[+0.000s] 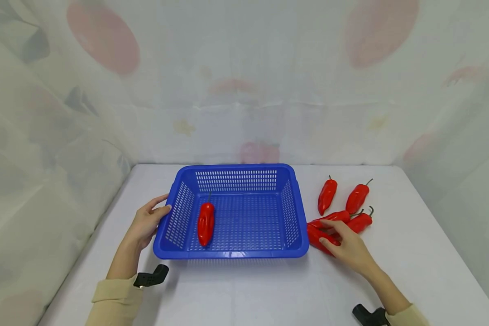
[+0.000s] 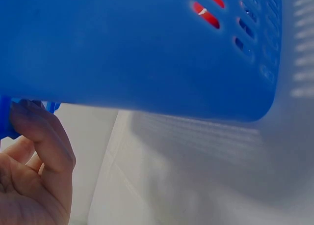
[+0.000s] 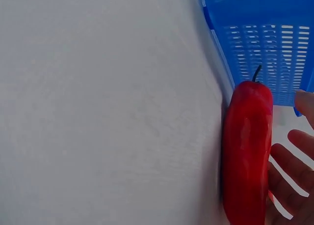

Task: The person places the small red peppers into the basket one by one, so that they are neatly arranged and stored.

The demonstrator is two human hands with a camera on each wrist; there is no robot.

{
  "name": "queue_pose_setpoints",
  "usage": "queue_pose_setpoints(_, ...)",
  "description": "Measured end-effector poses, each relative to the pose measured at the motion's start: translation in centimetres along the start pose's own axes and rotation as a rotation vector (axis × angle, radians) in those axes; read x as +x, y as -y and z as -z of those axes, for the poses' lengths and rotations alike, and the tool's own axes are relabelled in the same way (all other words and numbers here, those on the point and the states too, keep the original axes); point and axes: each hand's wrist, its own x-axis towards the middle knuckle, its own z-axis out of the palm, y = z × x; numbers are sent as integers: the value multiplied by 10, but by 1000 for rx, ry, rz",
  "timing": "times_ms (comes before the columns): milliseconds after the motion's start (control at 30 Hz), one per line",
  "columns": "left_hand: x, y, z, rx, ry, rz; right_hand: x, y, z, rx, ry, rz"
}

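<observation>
Basket [image 1: 269, 254], mid-frame: solid blue, slotted mesh pattern. Peppers [image 1: 327, 195], right of frame: glossy red, dark stems [image 3: 256, 73]. Pepper in basket [image 1: 206, 224]: same red. Tabletop [image 1: 244, 294]: plain white. Backdrop [image 1: 244, 54]: off-white, faded pink ovals upper left and upper right, pale yellow stars. Sleeves [image 1: 116, 303], bottom edge: beige. Wrist devices [image 1: 151, 276]: black.

Head view: bright, diffuse light; soft shadows on table [image 1: 269, 294]; small glare along front rim of basket [image 1: 269, 254]. Left wrist view: basket wall blurred, striped light within shadow. Right wrist view: dim, greyish; red pepper [image 3: 248, 146] faintly glossy.
</observation>
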Motion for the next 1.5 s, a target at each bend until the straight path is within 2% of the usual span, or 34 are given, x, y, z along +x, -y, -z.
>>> queue_pose_setpoints(400,-15,-20,-8,-38,13,10,-4,0,-9,-83,44,-18)
queue_pose_setpoints(833,-15,-20,-8,-16,12,9,-4,1,-14,-148,76,-40)
queue_pose_setpoints(1167,-15,-20,-8,-16,17,7,-4,-1,-19,-156,31,-25)
queue_pose_setpoints(1500,-16,-21,-9,-23,19,13,-3,0,-19,-159,42,-22)
